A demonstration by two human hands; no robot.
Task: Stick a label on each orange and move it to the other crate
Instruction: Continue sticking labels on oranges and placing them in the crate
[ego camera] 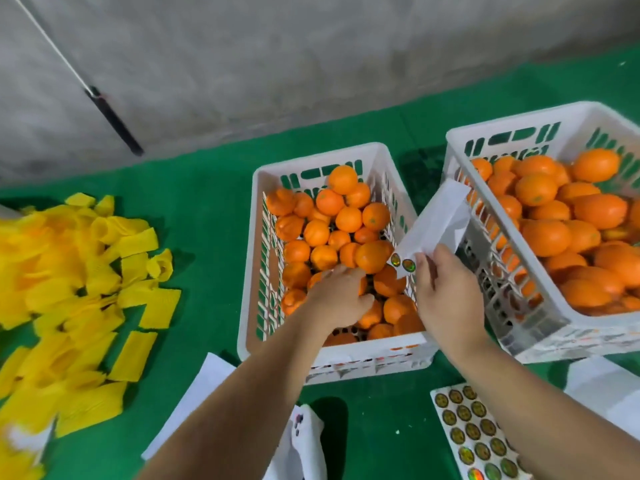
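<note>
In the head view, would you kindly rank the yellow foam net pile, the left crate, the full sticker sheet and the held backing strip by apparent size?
1. Yellow foam net pile, cut off by the frame
2. Left crate
3. Full sticker sheet, partly hidden under the right arm
4. Held backing strip
The last two look close, so that order is unsure.

Orange fruit point(348, 220) fills white slotted crates point(311, 362) on green cloth point(207, 216) beside yellow sleeves point(69, 271).

Fruit packing room, orange crates point(332, 251), foam sleeves point(69, 289), bare concrete wall point(242, 46)
</note>
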